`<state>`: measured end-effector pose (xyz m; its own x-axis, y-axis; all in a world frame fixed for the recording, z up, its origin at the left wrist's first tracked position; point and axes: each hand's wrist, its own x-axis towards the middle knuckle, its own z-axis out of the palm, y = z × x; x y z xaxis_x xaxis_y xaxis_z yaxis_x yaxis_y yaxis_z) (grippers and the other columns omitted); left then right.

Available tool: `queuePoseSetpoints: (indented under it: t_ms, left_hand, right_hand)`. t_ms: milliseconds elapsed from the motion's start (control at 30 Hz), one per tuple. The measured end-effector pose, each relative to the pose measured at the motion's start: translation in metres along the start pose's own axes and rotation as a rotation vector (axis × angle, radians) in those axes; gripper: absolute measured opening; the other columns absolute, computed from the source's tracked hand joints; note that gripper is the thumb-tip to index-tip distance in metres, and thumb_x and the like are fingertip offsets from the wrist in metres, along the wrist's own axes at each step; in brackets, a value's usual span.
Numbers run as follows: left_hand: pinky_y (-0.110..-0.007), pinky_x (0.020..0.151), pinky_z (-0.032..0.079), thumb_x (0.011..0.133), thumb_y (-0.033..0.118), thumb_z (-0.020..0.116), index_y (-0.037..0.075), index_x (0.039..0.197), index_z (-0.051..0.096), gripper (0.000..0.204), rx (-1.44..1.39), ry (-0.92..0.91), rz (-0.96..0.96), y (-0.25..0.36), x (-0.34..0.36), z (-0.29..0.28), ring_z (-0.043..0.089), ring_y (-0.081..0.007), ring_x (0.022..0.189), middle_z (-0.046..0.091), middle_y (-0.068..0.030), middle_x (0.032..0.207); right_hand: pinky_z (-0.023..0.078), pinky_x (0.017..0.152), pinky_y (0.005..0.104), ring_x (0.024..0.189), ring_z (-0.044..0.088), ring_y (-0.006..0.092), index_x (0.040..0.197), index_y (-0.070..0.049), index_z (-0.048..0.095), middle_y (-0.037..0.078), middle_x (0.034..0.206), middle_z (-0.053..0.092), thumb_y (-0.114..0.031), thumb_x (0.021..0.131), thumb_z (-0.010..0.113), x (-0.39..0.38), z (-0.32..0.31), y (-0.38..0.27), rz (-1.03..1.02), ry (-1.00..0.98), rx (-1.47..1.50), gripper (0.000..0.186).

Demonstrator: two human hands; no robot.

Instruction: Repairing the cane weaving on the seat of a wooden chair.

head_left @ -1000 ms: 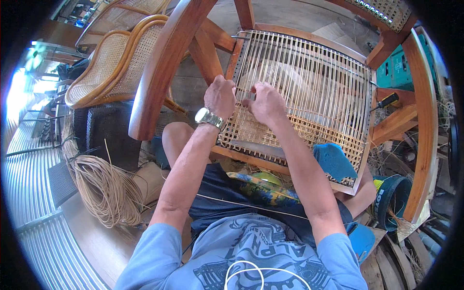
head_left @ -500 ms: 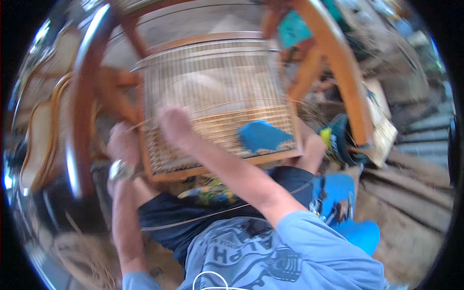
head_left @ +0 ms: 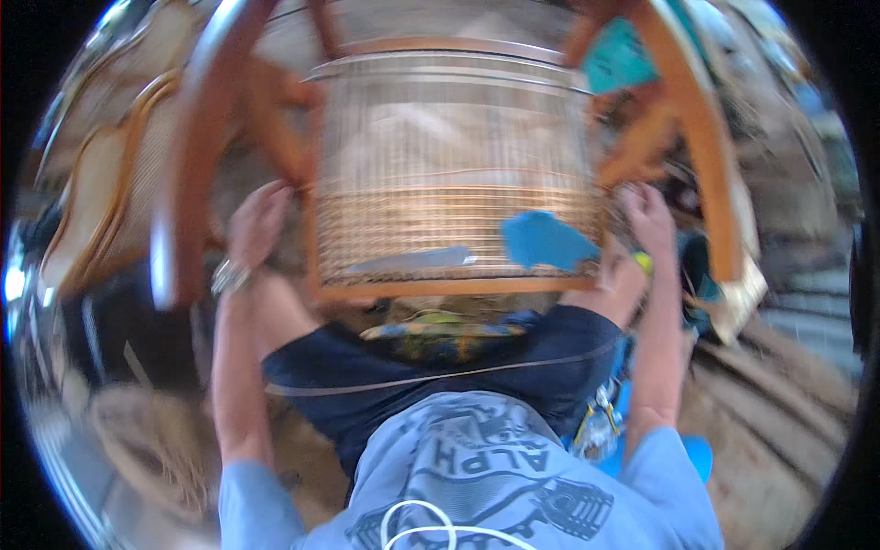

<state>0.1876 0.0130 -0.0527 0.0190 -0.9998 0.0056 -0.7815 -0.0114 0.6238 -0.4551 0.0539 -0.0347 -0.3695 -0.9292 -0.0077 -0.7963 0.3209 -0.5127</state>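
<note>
A wooden seat frame (head_left: 458, 288) rests over my knees, strung with thin cane strands and closely woven across its near part. One loose orange-tan cane strand (head_left: 477, 171) crosses above the woven band. Beside the frame's left rail, my left hand (head_left: 259, 223) is closed in a pinch at the strand's left end. My right hand (head_left: 647, 216) pinches at its right end, just outside the right rail; blur softens both grips. On the near weave lies a long, flat, grey-blue blade-shaped piece (head_left: 417, 259). Right of it shows a blue patch (head_left: 548, 241), on or under the weave.
Curved wooden chair legs (head_left: 710, 174) rise on both sides of the frame. A metal rod (head_left: 449, 62) spans its far end. Cane-panelled chair backs (head_left: 128, 174) stand at left. A teal piece (head_left: 619, 57) is at far right, and boards (head_left: 765, 376) lie at lower right.
My right hand has moved from the left part of the weave across to the right rail. The blade-shaped piece now shows where my forearm was. The view has shifted.
</note>
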Motion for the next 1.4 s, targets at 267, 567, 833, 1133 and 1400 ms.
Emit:
queuePoseSetpoints:
  t_ms: [267,567,833,1133,1400]
  left_hand:
    - [-0.036,0.075,0.054,0.092,0.039,0.072,-0.004,0.102,0.072,0.043,0.055,-0.079,-0.040,0.009,0.019,0.001,0.071,-0.0268,0.083,0.073,-0.0192,0.093]
    - [-0.028,0.079,0.048,0.094,0.043,0.071,0.000,0.093,0.070,0.043,-0.149,-0.195,-0.255,0.005,0.027,-0.016,0.060,-0.0088,0.085,0.071,-0.0027,0.087]
    - [-0.024,0.062,0.040,0.092,0.034,0.077,0.004,0.091,0.070,0.030,-0.068,-0.029,-0.212,0.007,0.014,-0.017,0.046,-0.0057,0.069,0.058,0.0062,0.076]
    - [-0.035,0.083,0.050,0.089,0.040,0.078,0.000,0.103,0.070,0.044,-0.157,0.140,-0.171,-0.005,0.009,-0.001,0.064,-0.0175,0.093,0.071,-0.0112,0.101]
    - [-0.024,0.075,0.047,0.095,0.032,0.072,0.005,0.129,0.062,0.044,-1.122,0.117,-0.708,-0.006,0.016,0.029,0.060,-0.0101,0.092,0.067,-0.0052,0.114]
  right_hand:
    - [0.049,0.080,0.0330,0.086,0.063,0.0178,0.104,0.004,0.069,0.013,0.092,0.070,-0.038,0.098,0.065,0.032,0.000,0.024,-0.121,-0.305,0.036,0.043]
    - [0.051,0.078,0.0350,0.082,0.068,0.0259,0.101,0.006,0.068,0.019,0.090,0.071,-0.026,0.093,0.069,0.023,-0.012,-0.025,-0.155,-0.215,-0.088,0.033]
    - [0.049,0.067,0.0349,0.066,0.059,0.0213,0.092,0.003,0.069,0.013,0.076,0.067,-0.028,0.092,0.071,0.020,-0.010,-0.057,-0.156,-0.111,-0.188,0.031]
    - [0.049,0.068,0.0332,0.069,0.060,0.0193,0.093,0.002,0.069,0.011,0.076,0.065,-0.025,0.091,0.073,0.020,-0.006,-0.029,-0.213,-0.170,-0.047,0.027]
    - [0.053,0.074,0.0439,0.081,0.071,0.0326,0.092,-0.001,0.072,0.020,0.085,0.071,-0.027,0.092,0.066,0.021,-0.005,-0.043,-0.251,-0.117,-0.068,0.026]
